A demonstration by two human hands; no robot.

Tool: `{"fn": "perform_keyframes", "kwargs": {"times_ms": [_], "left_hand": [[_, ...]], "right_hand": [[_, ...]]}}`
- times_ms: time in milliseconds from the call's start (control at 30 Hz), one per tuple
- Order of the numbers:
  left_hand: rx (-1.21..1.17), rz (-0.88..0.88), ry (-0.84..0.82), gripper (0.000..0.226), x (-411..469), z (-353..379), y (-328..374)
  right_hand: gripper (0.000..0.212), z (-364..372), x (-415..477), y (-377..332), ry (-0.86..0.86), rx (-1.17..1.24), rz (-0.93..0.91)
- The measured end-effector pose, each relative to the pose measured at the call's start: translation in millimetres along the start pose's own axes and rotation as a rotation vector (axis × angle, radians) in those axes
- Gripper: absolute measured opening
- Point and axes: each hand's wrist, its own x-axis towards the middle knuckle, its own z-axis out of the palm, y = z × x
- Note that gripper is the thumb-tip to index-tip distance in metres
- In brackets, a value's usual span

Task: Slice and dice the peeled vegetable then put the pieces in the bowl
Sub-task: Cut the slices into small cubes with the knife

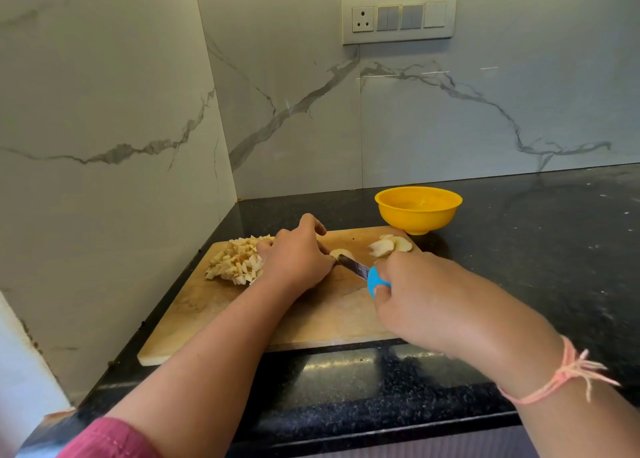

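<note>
Left sleeve: a pink sleeve [110,440] is showing at the near edge, and the bare forearm is reaching forward and to the right over the board.
Right wrist: a pink thread [568,374] is circling it, and the forearm is coming in from the right and angling left.
Right hand: the right hand [426,298] is hovering knuckles-up over the board's right part, fingers wrapping tightly round the blue handle.
Knife: the knife [353,267] is running from that grip away and to the left. Its long axis is lying diagonally, and its tip is meeting the left hand's fingertips.
Left hand: the left hand [298,257] is arching palm-down just beyond the blade tip, curled fingers pinning the vegetable piece [341,252].
Vegetable piece: pale and rounded, it is sitting on the board at the blade's far end, mostly hidden under the fingers.
Board: the wooden cutting board [329,315] is lying on the dark counter [554,232], under both grips.
Diced heap: the diced heap [239,260] is lying just left of the left hand's hold, touching the hand's outer edge.
Slices: a few slices [389,246] are overlapping just beyond the right hand's grip, near the board's far right corner.
Bowl: the yellow bowl [418,212] is standing upright on the counter beyond the slices, just off the board.
Wall: a switch panel [398,16] is sitting high on the marble wall [450,118], well beyond both hands.
</note>
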Motion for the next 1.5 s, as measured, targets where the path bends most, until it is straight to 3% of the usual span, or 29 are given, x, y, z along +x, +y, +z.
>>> {"fn": "perform_keyframes", "kwargs": {"times_ms": [167,333,500,867,1133,1500], "left_hand": [[0.02,0.053,-0.025,0.034,-2.2,-1.4,-1.7],[0.14,0.241,-0.077,0.04,-5.1,-5.3,3.6],[0.233,0.377,-0.309,0.062,0.3,-7.8,6.0],[0.225,0.345,-0.306,0.032,8.4,-8.8,6.6],[0.082,0.298,-0.273,0.029,4.9,-12.4,5.9],[-0.056,0.13,-0.201,0.036,1.7,-14.7,4.0]], "right_hand": [[0.036,-13.4,-14.8,10.0,-0.021,0.014,0.042],[0.037,-8.6,-10.1,21.1,0.12,0.128,0.105],[0.038,0.7,1.8,27.5,0.16,0.137,0.151],[0.037,15.5,13.4,22.5,0.139,0.095,0.134],[0.038,12.2,16.5,23.0,0.121,0.086,0.16],[0.024,22.3,11.0,10.0,0.134,0.063,0.126]]}}
